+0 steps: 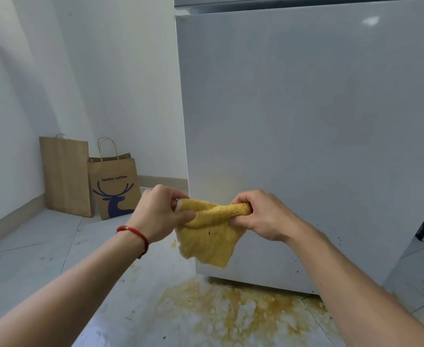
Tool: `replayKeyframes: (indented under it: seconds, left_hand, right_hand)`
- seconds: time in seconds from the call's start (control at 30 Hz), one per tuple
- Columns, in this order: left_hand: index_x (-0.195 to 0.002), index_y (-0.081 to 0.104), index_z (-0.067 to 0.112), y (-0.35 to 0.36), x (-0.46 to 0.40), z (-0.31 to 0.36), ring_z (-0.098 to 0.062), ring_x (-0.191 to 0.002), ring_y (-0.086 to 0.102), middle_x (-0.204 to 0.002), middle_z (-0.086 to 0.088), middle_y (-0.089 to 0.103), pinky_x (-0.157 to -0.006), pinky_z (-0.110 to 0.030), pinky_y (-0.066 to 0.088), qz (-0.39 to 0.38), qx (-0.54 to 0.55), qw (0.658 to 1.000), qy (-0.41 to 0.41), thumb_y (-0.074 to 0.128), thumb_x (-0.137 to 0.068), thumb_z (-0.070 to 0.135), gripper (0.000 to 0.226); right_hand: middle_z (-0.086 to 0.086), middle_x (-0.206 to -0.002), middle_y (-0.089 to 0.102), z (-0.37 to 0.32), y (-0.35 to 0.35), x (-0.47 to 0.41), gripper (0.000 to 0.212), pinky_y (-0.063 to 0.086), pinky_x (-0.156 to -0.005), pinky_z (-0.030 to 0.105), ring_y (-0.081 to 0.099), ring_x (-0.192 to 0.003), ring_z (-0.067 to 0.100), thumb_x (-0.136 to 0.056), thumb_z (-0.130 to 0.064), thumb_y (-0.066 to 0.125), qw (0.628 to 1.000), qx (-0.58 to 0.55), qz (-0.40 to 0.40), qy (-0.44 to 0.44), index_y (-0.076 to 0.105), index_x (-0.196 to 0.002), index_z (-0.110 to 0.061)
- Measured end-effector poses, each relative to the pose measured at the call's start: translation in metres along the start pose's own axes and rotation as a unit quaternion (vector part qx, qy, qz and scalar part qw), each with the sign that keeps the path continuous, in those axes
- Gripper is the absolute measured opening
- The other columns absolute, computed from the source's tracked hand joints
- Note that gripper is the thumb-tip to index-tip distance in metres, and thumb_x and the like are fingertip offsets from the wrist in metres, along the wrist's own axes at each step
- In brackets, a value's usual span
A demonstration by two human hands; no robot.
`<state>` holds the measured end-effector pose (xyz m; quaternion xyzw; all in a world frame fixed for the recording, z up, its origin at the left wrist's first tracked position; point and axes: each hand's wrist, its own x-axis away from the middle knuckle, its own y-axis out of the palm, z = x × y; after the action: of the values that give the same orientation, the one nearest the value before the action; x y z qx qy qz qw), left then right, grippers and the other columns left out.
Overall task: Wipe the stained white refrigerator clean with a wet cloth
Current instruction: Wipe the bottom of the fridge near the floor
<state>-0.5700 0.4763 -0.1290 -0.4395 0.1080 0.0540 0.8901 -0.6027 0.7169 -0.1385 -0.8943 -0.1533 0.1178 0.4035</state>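
Before the refrigerator [306,121], above the floor spill [231,314], we held the yellow cloth [211,236] with left hand [160,211] and right hand [258,214] clenched on its twisted top edge. Risk: wrung drips could widen that spill.

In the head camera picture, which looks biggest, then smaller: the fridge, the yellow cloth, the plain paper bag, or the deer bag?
1. Fridge, by far.
2. Plain paper bag, yellow cloth and deer bag look much alike; the cloth is bunched and nearer the camera, so I won't rank them.
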Motion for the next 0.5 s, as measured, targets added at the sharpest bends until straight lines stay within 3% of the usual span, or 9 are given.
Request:
replayKeyframes:
  seconds: [0.07, 0.17, 0.23, 0.3, 0.4, 0.5]
  left_hand:
    - [-0.1, 0.079, 0.026, 0.004, -0.003, 0.0, -0.012, -0.082, 0.067, -0.084, 0.005, 0.073, -0.075, -0.03, 0.06, 0.025, -0.045, 0.999, -0.007, 0.082, -0.082, 0.035, 0.021]
    - [-0.097, 0.077, 0.023, 0.002, -0.01, -0.005, -0.015, -0.089, 0.065, -0.093, 0.001, 0.073, -0.08, -0.033, 0.057, -0.049, 0.037, 0.996, -0.066, 0.076, -0.087, 0.044, 0.023]
    - [-0.102, 0.077, 0.014, 0.005, -0.01, -0.003, -0.019, -0.098, 0.069, -0.102, -0.004, 0.076, -0.093, -0.038, 0.056, -0.117, 0.236, 0.956, -0.129, 0.069, -0.093, 0.043, 0.031]
    - [-0.111, 0.074, 0.009, 0.011, -0.006, 0.001, -0.022, -0.098, 0.073, -0.108, -0.009, 0.076, -0.092, -0.041, 0.058, -0.137, 0.375, 0.897, -0.187, 0.059, -0.099, 0.045, 0.041]
    - [-0.118, 0.064, 0.014, 0.028, -0.001, 0.006, -0.024, -0.094, 0.073, -0.105, -0.01, 0.072, -0.081, -0.045, 0.062, -0.135, 0.389, 0.883, -0.224, 0.037, -0.104, 0.055, 0.051]
    - [-0.119, 0.058, 0.014, 0.04, -0.007, 0.005, -0.028, -0.098, 0.066, -0.107, -0.013, 0.063, -0.092, -0.051, 0.059, -0.089, 0.403, 0.882, -0.226, 0.029, -0.105, 0.056, 0.054]
  right_hand:
    - [-0.005, -0.105, 0.06, -0.001, 0.002, -0.001, 0.01, 0.049, -0.074, 0.024, 0.061, -0.096, 0.013, -0.087, -0.029, 0.078, 0.999, 0.016, 0.029, -0.003, 0.07, -0.093, -0.03]
    - [0.001, -0.11, 0.066, 0.005, 0.0, 0.0, 0.015, 0.053, -0.085, 0.032, 0.064, -0.101, 0.017, -0.091, -0.029, 0.075, 0.99, -0.139, 0.019, 0.035, 0.067, -0.1, -0.019]
    - [0.005, -0.109, 0.073, 0.01, 0.003, 0.003, 0.021, 0.06, -0.088, 0.04, 0.071, -0.1, 0.021, -0.096, -0.029, 0.071, 0.96, -0.269, 0.009, 0.075, 0.065, -0.11, -0.015]
    - [0.006, -0.115, 0.074, 0.012, 0.011, 0.004, 0.025, 0.063, -0.078, 0.039, 0.074, -0.099, 0.021, -0.101, -0.029, 0.067, 0.927, -0.361, -0.002, 0.1, 0.064, -0.121, -0.016]
    - [0.01, -0.119, 0.074, 0.011, 0.025, 0.002, 0.03, 0.062, -0.076, 0.036, 0.075, -0.103, 0.024, -0.104, -0.024, 0.062, 0.875, -0.467, 0.012, 0.125, 0.062, -0.13, -0.009]
    - [0.015, -0.121, 0.075, 0.014, 0.037, 0.005, 0.042, 0.056, -0.1, 0.047, 0.071, -0.115, 0.032, -0.1, -0.031, 0.067, 0.811, -0.562, -0.039, 0.154, 0.065, -0.13, -0.001]
